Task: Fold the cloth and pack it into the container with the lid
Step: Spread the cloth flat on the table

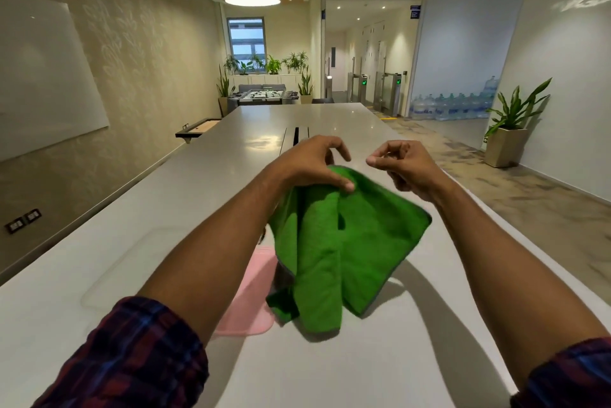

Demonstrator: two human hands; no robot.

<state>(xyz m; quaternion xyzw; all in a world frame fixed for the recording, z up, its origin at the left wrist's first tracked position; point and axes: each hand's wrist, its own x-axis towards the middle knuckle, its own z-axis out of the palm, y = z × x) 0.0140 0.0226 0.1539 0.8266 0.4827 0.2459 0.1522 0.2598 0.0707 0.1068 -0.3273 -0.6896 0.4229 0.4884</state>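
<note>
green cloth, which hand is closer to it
Left. The left hand pinches the green cloth at its top edge; the right hand hovers just beyond it, touching nothing.

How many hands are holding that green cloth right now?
1. The left hand pinches the green microfibre cloth by its top edge, so it hangs over the long white table. The right hand is beside it, apparently not touching the cloth.

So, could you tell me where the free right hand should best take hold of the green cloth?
Probably the right corner: the cloth hangs bunched from the left hand, and that corner juts out clear beside the right hand. Coming from the right and pinching the edge would spread it flat.
</note>
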